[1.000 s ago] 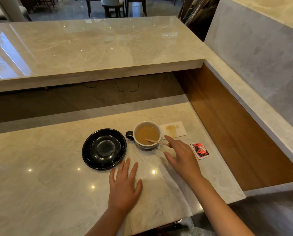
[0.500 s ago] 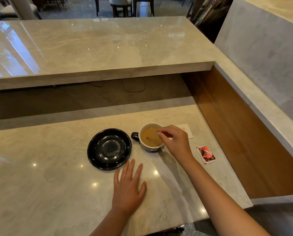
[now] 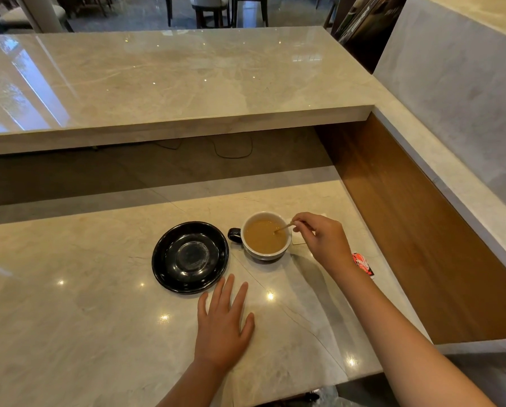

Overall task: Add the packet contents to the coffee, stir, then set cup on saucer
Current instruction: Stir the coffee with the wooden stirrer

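Observation:
A cup (image 3: 267, 254) with a dark handle and white inside holds light-brown coffee and stands on the marble counter (image 3: 84, 318). Left of it sits an empty black saucer (image 3: 190, 257). My right hand (image 3: 323, 240) is just right of the cup and pinches a thin wooden stir stick (image 3: 284, 228), whose tip dips into the coffee. My left hand (image 3: 223, 321) lies flat on the counter in front of the saucer, fingers spread, holding nothing. A red packet (image 3: 363, 264) lies on the counter, partly hidden behind my right wrist.
A raised marble bar top (image 3: 172, 83) overhangs the back of the counter. A wooden side panel (image 3: 422, 230) walls in the right side. A white napkin (image 3: 297, 239) lies mostly hidden under my right hand. The counter's front edge runs near my forearms.
My right hand took hold of the stir stick resting in the cup and moved it to the cup's right side. The left hand stayed flat.

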`<action>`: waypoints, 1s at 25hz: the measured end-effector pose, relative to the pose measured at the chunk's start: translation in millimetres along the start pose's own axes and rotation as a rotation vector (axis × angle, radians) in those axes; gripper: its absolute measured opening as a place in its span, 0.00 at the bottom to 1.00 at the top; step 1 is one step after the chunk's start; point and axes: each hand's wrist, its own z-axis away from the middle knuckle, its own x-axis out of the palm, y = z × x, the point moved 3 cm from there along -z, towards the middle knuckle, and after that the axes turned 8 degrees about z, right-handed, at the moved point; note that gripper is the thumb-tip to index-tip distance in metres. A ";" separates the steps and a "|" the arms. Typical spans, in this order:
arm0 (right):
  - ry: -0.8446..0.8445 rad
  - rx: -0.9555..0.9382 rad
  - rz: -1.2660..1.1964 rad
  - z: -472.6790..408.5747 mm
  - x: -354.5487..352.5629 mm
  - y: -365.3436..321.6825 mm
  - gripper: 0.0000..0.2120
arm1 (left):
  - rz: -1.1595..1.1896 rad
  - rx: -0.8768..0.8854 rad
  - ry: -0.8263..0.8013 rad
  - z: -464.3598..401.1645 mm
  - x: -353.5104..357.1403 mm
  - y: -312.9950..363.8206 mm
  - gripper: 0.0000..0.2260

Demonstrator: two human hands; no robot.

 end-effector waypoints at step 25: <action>-0.006 0.138 -0.019 17.1 -3.1 4.6 0.03 | -0.020 0.001 -0.008 0.5 1.3 -1.6 0.26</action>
